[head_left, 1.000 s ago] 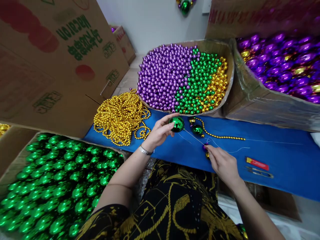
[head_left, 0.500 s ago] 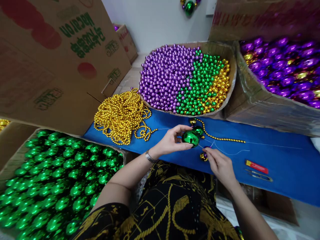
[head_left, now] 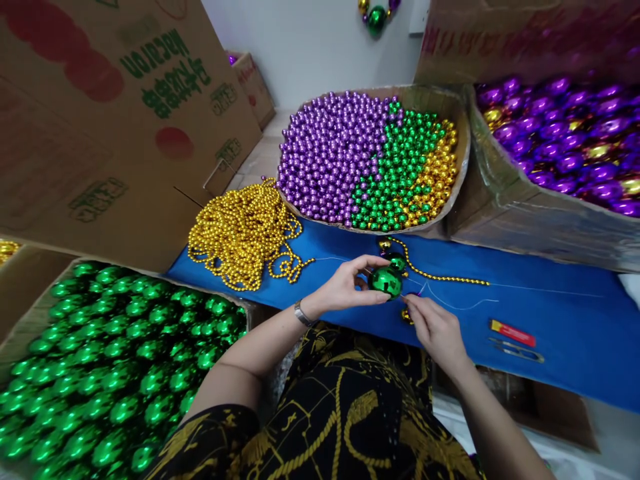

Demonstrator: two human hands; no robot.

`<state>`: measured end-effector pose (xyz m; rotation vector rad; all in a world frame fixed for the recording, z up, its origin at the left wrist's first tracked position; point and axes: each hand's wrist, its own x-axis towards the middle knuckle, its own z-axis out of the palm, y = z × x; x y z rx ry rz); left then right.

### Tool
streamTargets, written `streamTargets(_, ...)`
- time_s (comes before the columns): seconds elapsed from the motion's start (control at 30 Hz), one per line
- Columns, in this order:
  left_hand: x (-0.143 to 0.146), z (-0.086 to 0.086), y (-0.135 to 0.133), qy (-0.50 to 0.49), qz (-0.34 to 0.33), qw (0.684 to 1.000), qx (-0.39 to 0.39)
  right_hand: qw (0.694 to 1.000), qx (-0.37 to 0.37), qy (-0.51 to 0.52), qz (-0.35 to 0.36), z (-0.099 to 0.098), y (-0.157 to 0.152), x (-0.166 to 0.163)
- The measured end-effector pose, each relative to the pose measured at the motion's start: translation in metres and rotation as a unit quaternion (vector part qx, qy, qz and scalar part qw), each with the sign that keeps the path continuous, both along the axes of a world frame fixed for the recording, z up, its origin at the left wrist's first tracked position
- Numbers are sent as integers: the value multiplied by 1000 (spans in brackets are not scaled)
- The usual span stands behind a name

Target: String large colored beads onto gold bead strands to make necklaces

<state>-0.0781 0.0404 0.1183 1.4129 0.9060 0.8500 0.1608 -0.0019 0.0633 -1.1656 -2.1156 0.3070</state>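
My left hand (head_left: 353, 285) is closed around a large shiny green ball bead (head_left: 386, 283), thumb below and fingers above. Close beside that bead, my right hand (head_left: 436, 328) pinches something thin, apparently the string; its end is hidden by the fingertips. Behind the held bead lie another green bead (head_left: 397, 261) and a small gold bead (head_left: 385, 244). Another gold bead (head_left: 407, 315) shows between my hands. A strand of small gold beads (head_left: 435, 275) curves across the blue table surface (head_left: 565, 313), with thin white string trailing to the right.
A pile of gold bead strands (head_left: 243, 233) lies left. Behind stands a carton of purple, green and gold beads (head_left: 463, 167); at right, a box of purple balls (head_left: 555, 133). Green balls (head_left: 125, 360) fill a lower-left box. A red-yellow packet (head_left: 513, 333) and thread snips (head_left: 517, 350) lie right.
The green bead in my left hand has moved slightly right and down, closer to my right fingertips. The string stretch between the two hands has become shorter.
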Motion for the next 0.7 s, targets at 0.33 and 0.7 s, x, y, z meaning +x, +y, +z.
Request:
streamTargets(0.33,3,10,13,-11,-34,999,4,999,-33,6,-33,8,6,-14)
streamTargets(0.7,11,27,89,191,127,924,306,965,-159,179,-107,13,14,17)
